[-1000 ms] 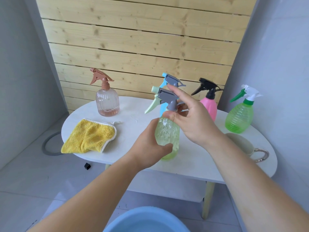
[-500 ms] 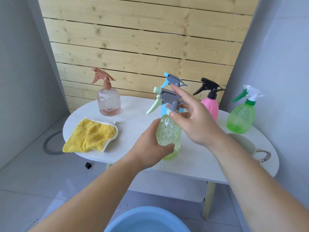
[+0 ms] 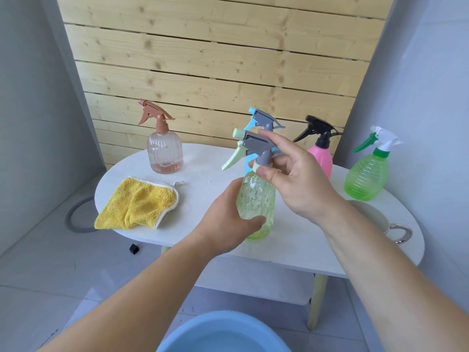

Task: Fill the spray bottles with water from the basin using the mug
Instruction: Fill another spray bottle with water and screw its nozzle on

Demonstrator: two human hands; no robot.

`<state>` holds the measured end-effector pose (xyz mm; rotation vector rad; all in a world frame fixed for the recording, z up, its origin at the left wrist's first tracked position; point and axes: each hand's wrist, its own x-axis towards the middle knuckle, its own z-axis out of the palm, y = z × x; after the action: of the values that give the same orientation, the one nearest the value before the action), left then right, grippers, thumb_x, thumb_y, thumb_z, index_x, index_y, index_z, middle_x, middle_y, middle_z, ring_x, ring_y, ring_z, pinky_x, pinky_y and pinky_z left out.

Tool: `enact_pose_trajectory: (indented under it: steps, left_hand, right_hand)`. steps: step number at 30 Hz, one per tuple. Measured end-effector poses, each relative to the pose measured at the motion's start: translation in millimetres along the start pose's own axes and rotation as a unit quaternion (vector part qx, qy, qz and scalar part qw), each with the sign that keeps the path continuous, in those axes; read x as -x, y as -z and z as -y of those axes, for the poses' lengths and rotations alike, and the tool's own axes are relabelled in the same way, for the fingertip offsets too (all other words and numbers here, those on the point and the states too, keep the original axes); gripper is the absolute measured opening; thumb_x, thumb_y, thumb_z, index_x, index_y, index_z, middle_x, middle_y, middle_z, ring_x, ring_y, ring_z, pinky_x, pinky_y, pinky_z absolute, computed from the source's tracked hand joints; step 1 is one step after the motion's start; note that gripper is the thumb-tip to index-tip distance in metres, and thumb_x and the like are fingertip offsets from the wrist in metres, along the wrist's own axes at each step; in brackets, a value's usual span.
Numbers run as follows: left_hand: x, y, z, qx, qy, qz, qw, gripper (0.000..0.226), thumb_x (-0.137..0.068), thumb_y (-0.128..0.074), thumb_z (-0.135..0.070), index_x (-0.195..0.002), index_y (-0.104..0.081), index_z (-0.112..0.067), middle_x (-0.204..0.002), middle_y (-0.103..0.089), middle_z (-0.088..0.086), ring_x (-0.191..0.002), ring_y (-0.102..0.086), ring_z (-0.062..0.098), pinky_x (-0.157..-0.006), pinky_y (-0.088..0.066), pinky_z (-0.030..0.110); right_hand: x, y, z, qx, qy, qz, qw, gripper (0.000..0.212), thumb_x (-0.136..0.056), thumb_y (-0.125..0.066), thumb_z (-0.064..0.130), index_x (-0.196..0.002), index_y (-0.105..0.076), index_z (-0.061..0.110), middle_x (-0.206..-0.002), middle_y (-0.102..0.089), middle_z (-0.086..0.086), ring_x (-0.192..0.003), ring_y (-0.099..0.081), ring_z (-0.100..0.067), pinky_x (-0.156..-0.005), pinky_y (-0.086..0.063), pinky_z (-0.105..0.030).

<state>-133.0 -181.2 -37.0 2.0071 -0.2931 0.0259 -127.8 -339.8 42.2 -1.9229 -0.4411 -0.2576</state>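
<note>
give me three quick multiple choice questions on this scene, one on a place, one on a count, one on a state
1. Where does the yellow cloth lie?
A. on the floor
B. on the left part of the table
C. draped over a bottle

2. How many spray bottles are in view?
A. three
B. five
C. seven

3. What does the left hand do?
A. lies flat on the tabletop
B. holds the mug
C. grips the pale green bottle

Answers:
1 B: the cloth lies on the tabletop, left of both hands.
2 B: clear bottle, blue bottle, pale green bottle, pink bottle, bright green bottle.
3 C: its fingers curl round the bottle's body.
</note>
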Motion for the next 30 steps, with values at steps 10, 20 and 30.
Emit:
enact_pose_trajectory:
  steps: [10, 20, 30]
  left_hand:
    - [2, 0, -2, -0.023, -0.002, -0.013, 1.000, 0.077, -0.083, -0.083, -0.026, -0.148, -0.043, -0.031, -0.132, -0.060, -0.017, -0.122, -0.055, 0.006, -0.091, -0.041, 0.010]
    - [11, -4, -1, -0.020, 0.078, -0.008, 0.997, 0.079, -0.073, -0.092, -0.039, -0.137, -0.046, -0.031, -0.122, -0.063, -0.007, -0.110, -0.063, 0.012, -0.080, -0.054, 0.025]
    - [12, 0, 7, -0.013, 0.072, -0.048, 0.996, 0.073, -0.069, -0.093, -0.033, -0.132, -0.055, -0.035, -0.116, -0.068, -0.017, -0.110, -0.066, 0.011, -0.095, -0.057, 0.040]
  right_hand:
    - [4, -14, 1, 0.031, -0.012, -0.068, 0.997, 0.070, -0.088, -0.073, 0.019, -0.146, -0.042, 0.043, -0.097, -0.072, 0.007, -0.095, -0.067, -0.014, -0.097, -0.053, -0.039]
    - [28, -9, -20, -0.024, -0.107, -0.066, 0.992, 0.066, -0.075, -0.062, 0.070, -0.134, -0.042, 0.047, -0.118, -0.065, 0.014, -0.112, -0.063, -0.001, -0.101, -0.049, -0.039]
    - [43, -28, -45, -0.075, -0.224, -0.022, 0.971, 0.037, -0.106, -0.024, 0.045, -0.112, -0.060, 0.036, -0.113, -0.072, -0.002, -0.097, -0.071, -0.028, -0.094, -0.054, -0.051]
